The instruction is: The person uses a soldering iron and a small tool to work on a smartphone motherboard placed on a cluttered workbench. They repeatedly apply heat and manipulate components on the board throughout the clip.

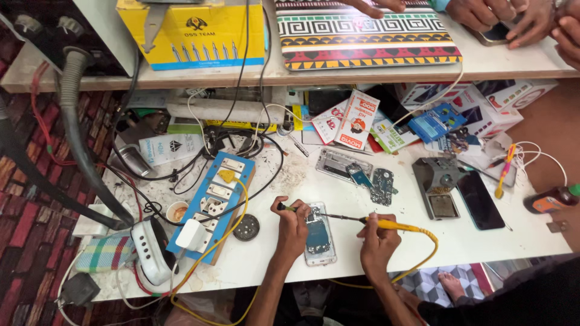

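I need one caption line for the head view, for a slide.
Right hand holds a yellow soldering iron over an opened phone; left hand steadies it.

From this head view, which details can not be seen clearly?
- Head view: the tip of the yellow-handled soldering iron on the opened white phone is too small.
- What the left hand pinches is mostly hidden by fingers.
- The other person's hands are cut by the top edge.

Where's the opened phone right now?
In the head view, the opened phone lies near the front edge of the white table, between the left hand and the right hand, which holds a yellow soldering iron.
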